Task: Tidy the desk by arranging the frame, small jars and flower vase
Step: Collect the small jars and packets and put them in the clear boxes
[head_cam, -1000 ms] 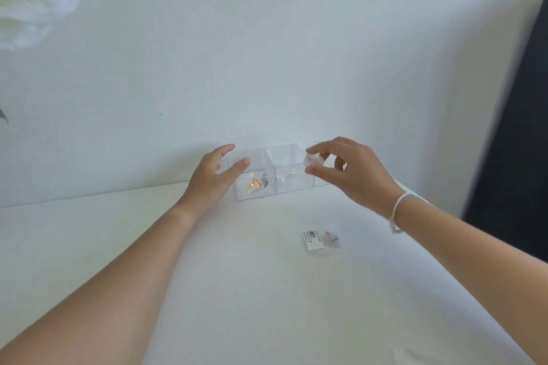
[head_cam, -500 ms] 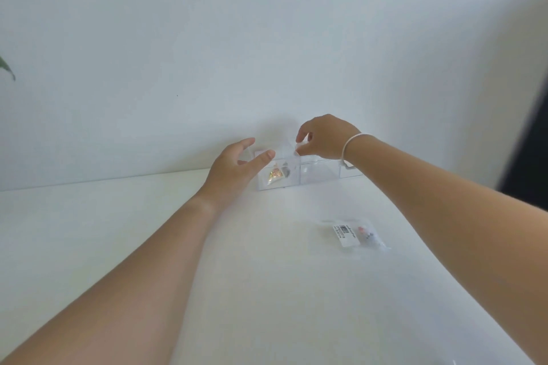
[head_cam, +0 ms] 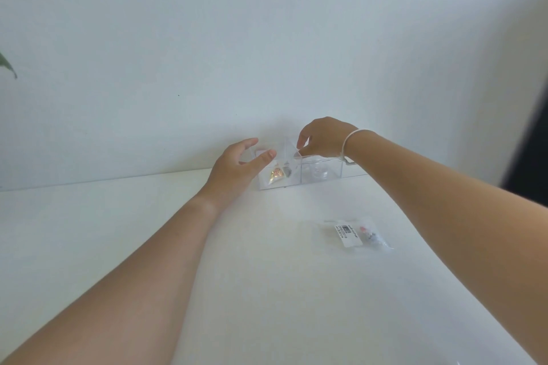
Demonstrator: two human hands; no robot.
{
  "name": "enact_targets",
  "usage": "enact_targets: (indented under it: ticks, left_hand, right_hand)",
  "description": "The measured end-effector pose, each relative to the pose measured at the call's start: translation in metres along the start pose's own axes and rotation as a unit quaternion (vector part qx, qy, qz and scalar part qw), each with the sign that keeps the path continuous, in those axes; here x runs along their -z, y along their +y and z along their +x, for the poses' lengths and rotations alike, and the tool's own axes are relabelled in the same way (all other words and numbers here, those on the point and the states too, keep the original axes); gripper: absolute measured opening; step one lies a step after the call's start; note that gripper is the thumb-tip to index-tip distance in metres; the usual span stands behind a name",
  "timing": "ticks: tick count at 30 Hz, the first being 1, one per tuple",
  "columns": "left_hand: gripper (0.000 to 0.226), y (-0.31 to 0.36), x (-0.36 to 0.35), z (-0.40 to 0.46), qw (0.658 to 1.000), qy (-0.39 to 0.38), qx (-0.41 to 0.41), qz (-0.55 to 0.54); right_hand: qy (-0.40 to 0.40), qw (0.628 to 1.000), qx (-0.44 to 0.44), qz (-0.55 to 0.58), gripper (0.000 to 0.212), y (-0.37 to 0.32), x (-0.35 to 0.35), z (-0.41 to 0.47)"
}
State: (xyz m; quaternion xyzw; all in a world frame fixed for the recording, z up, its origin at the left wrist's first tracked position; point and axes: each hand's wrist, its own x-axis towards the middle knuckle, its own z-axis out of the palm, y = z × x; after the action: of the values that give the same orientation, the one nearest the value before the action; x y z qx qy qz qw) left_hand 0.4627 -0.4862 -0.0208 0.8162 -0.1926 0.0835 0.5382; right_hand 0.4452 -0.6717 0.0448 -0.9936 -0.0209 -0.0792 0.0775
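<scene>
Both hands are up at the back of the white table (head_cam: 124,246), right against the wall, working on a clear plastic organiser (head_cam: 299,170) with side-by-side compartments; the left compartment holds a small gold-and-orange item beside a dark grey one, both too small to name, while the right compartment holds a small clear jar (head_cam: 319,172) sitting on its floor; the left hand (head_cam: 237,170) is at the organiser's left end, fingers spread and thumb stretched across the front top edge, a loose grip that steadies rather than clamps; the right hand (head_cam: 323,138) hovers over the top at the divider, thumb and forefinger pinched close together, though whether that grip has anything in it I cannot tell; a thin white band (head_cam: 353,138) circles the right wrist; nearer the camera, well apart from the organiser, a small clear plastic packet (head_cam: 357,235) lies flat on the table, a white barcode label on it and tiny red and dark bits inside; a green leaf tip (head_cam: 7,65) pokes in at the far left edge.
</scene>
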Motion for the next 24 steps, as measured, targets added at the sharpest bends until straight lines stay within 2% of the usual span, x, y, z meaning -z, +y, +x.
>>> enact_targets:
  ticks: [5, 12, 20, 24]
  left_hand:
    - [0.054, 0.002, 0.001, -0.002, 1.0, -0.001, 0.008, -0.003]
    - [0.05, 0.009, 0.001, -0.014, 1.0, 0.016, 0.004, 0.001]
    - [0.036, 0.026, -0.003, -0.056, 0.996, 0.066, -0.053, 0.019]
    - [0.027, 0.041, -0.015, -0.086, 0.992, 0.048, -0.111, 0.046]
  right_hand:
    - [0.124, 0.983, 0.048, 0.124, 0.017, 0.01, 0.008, -0.028]
    - [0.187, 0.964, 0.062, 0.178, 0.008, 0.023, 0.01, -0.099]
    - [0.115, 0.971, 0.049, 0.203, 0.011, 0.036, -0.014, -0.181]
    - [0.093, 0.97, 0.035, 0.22, 0.013, 0.04, -0.016, -0.213]
